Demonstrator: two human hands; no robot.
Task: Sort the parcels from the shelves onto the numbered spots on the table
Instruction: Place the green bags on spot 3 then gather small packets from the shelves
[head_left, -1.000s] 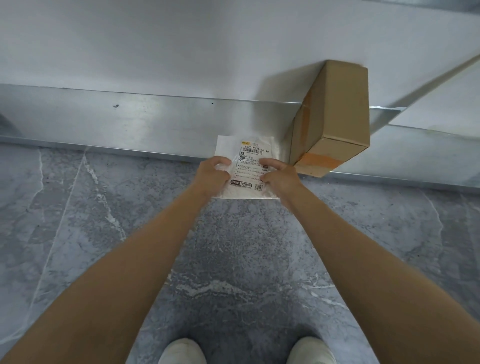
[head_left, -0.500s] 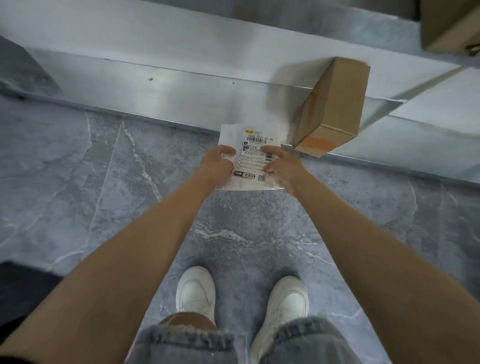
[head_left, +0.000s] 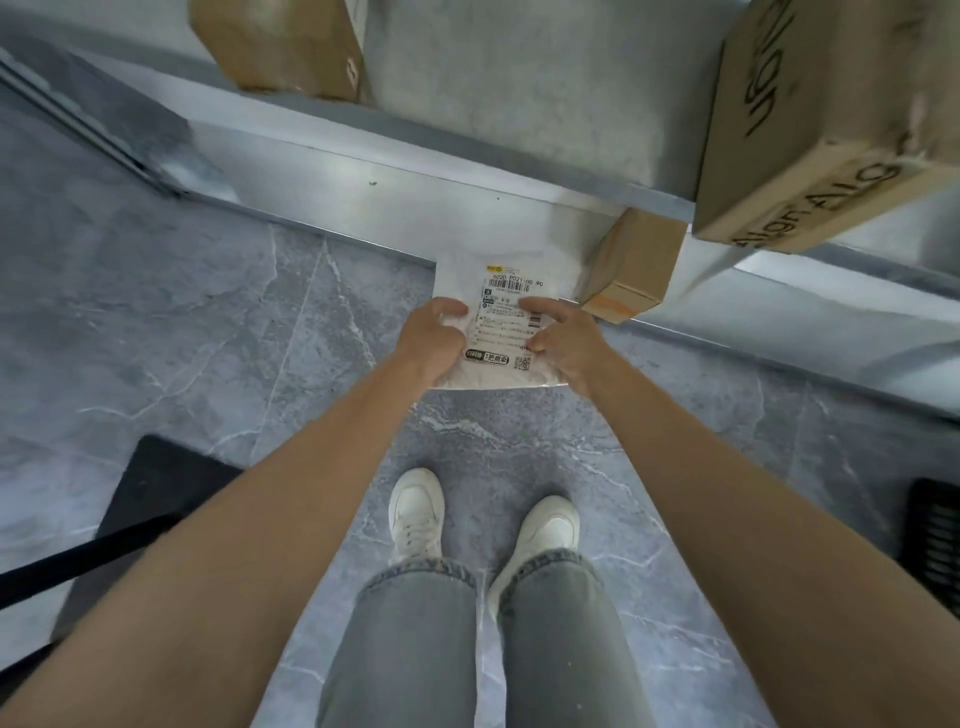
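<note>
I hold the parcel (head_left: 506, 291), a soft white bag with a printed label facing up, out in front of me in both hands. It hangs over the grey floor (head_left: 208, 322), its far end just at the front edge of the lower shelf (head_left: 337, 182). My left hand (head_left: 434, 340) grips its left side, fingers curled round the edge and thumb bent on top. My right hand (head_left: 563, 345) pinches the right side, thumb and forefinger pressed onto the label. A small box (head_left: 636, 265) sits at the shelf edge just right of the parcel; whether they touch I cannot tell. On the upper shelf (head_left: 519, 93) stand a big box (head_left: 831, 119) at right and another box (head_left: 280, 47) at left. My white shoes (head_left: 415, 512) are below
</note>
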